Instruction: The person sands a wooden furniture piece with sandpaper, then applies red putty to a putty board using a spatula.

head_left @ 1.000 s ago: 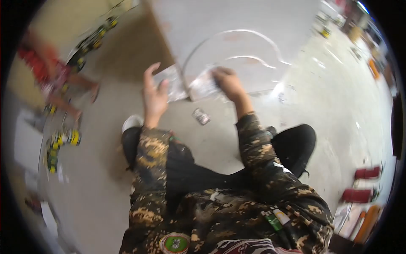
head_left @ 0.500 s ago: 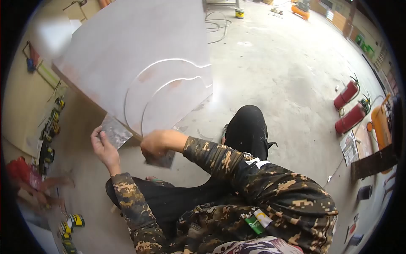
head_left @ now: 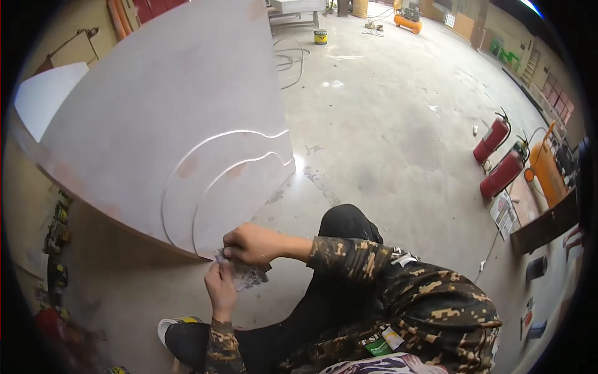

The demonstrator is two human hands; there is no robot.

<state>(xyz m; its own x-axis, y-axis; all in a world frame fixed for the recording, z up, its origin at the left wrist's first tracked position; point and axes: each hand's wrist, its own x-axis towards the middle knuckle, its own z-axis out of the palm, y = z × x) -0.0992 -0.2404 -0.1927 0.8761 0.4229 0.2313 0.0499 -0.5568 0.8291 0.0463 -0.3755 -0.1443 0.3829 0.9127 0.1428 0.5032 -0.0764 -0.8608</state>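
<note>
Both of my hands meet just below the near edge of a large grey panel (head_left: 187, 75). Between them is a creased, mottled grey sheet (head_left: 249, 277) that looks like worn sandpaper. My right hand (head_left: 252, 244) is closed on its upper edge, knuckles up. My left hand (head_left: 221, 292) pinches its left side, with the fingers close to the right hand's. The panel carries two curved white-edged lines and some faint reddish patches. Its lower corner comes close to my hands. Part of the sheet is hidden by my fingers.
Two red fire extinguishers (head_left: 492, 138) stand at the right beside an orange cylinder (head_left: 548, 171). A coiled hose (head_left: 291, 59) and a yellow-black can (head_left: 321, 37) are on the far floor. Several cans (head_left: 57, 274) line the left side, near a blurred person in red.
My left hand has come right and down from its raised place to join the right hand at the sheet. My view has shifted, and the panel appears lower and further left.
</note>
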